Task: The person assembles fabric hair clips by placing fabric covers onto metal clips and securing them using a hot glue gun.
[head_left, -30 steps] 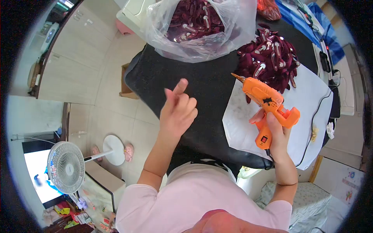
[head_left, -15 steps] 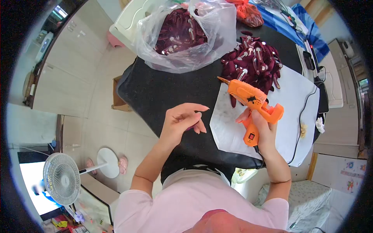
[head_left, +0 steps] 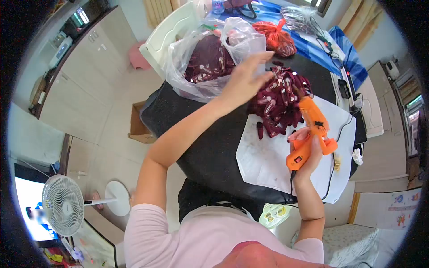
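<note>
**Black-covered table (head_left: pixel 208 149): one tool in grip, one hand free**

The table fills the middle of the view, its cover dark and smooth. A large white sheet of paper (head_left: pixel 259 161) lies flat on its right half. At the far left stands a clear plastic bag (head_left: pixel 177 71), mouth open, filled with dark maroon pieces bearing silver-coloured clips. To its right sits a loose heap of similar maroon clip pieces (head_left: pixel 279 105), its near part resting on the sheet.

An orange glue gun (head_left: pixel 313 116) is held above the sheet, its blurred nozzle at the heap's right side; contact there cannot be determined. The right hand (head_left: pixel 311 164) is closed firmly around its handle, from which a black cord (head_left: pixel 292 181) trails.

The left hand (head_left: pixel 246 82) is raised, fingers extended and blurred, between bag and heap in the view. A knotted red plastic bag (head_left: pixel 280 41) lies beyond the heap. One separate maroon piece (head_left: pixel 260 130) lies just beside the heap.
</note>
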